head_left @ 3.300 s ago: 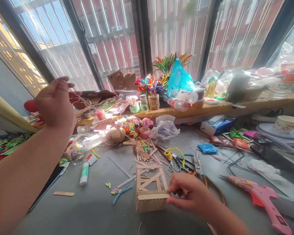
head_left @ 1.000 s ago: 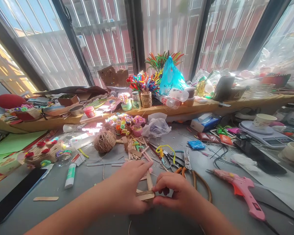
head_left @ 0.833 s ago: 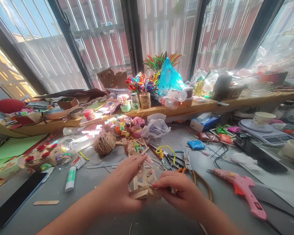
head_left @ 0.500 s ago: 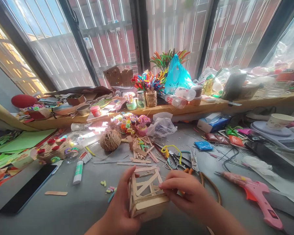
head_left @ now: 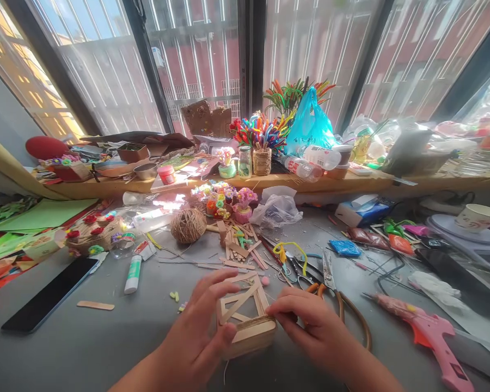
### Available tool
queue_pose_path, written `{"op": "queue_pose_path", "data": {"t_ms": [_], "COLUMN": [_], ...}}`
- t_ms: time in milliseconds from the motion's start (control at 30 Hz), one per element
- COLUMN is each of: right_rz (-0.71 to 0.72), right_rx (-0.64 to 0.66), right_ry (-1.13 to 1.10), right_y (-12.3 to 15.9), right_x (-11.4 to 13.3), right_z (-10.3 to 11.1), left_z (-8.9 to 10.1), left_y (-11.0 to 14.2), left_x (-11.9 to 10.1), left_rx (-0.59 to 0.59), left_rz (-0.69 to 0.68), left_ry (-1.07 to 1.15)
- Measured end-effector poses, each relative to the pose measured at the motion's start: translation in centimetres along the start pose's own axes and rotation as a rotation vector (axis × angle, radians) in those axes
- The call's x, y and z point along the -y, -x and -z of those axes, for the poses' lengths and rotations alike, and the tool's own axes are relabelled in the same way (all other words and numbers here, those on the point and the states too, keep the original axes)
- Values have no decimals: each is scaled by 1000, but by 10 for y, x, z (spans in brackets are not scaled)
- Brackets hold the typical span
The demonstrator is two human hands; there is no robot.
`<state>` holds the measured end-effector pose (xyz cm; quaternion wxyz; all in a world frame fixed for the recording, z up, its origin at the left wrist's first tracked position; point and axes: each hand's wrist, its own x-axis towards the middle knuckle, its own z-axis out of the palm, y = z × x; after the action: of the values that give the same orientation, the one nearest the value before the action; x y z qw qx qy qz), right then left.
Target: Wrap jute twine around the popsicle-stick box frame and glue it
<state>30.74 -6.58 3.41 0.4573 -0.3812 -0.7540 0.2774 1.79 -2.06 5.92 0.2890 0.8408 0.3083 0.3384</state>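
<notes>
- Two hands are at a small stick box (head_left: pixel 253 344), which sits at six o'clock on the bench (head_left: pixel 65 354).
- The left hand (head_left: pixel 191 329) is on the box's left side. Its fingers are spread wide. I cannot tell if they touch the box.
- The right hand (head_left: pixel 314 326) has its fingers close together. They pinch the twine (head_left: pixel 255 321) at the box's right corner.
- The box looks mostly made. Its flat sticks are joined, and one stick goes slanting across the open part.
- Twine lies along the front top edge. I cannot tell if it goes all the way round, or if it is stuck down.
- From the box, a pile of loose sticks (head_left: pixel 239 247) is at twelve o'clock and a big ball of twine (head_left: pixel 188 225) is at eleven.
- One lone stick (head_left: pixel 95 306) lies flat at nine o'clock, away from the box.
- The big scissors (head_left: pixel 329 272) are at two o'clock and the pink glue gun (head_left: pixel 428 326) is at three. No hand is on them.
</notes>
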Motion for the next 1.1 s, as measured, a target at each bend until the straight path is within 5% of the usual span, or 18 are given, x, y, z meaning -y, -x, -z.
{"op": "queue_pose_path", "data": {"t_ms": [167,333,767,1100], "right_rz": [-8,-114,-56,-21], "right_rx": [-16,9,31,48], "right_ry": [31,27,-37,-34], "right_y": [4,4,-4,-5], "right_x": [-3,-6,3,1], "right_z": [0,-1,-7,0], "left_z": [0,1,-8,-5], "left_y": [-21,-20,-50,-39], "left_x": [-12,-11,-58,-45], "left_rx": [150,156,432,363], "left_rz": [9,73,193,144], "left_ry": [93,102,-422,-413]}}
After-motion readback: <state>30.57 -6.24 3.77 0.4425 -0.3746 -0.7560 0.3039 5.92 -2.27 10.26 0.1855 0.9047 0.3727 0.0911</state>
